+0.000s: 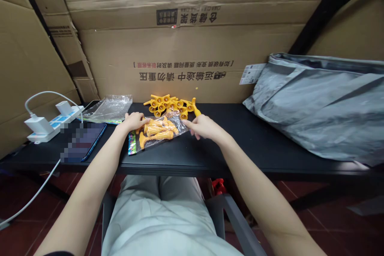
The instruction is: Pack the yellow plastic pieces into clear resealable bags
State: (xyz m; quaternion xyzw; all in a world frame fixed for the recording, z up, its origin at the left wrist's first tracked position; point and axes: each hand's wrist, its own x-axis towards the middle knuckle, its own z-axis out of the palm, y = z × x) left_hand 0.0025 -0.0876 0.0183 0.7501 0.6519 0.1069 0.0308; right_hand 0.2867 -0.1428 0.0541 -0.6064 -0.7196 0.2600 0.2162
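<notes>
A clear plastic bag [183,128] with a colourful strip along its left end lies on the black table before me. Several yellow plastic horn-shaped pieces [156,133] are inside it. My left hand [135,122] grips the bag's upper left edge, thumb over the film. At the right end, my right hand [205,127] pinches the bag's edge between thumb and fingers. One yellow piece [195,107] sticks up just behind the right hand; whether that hand touches it is hidden. Behind the bag is a pile of loose yellow pieces [160,104], their hollow cups facing me.
Flat clear bags [112,108] lie at the back left, partly over a phone. A blue-edged phone [95,144] and a white power strip [57,126] with chargers and cables are at left. A grey bag [315,108] fills the right side; cardboard [186,48] walls the back.
</notes>
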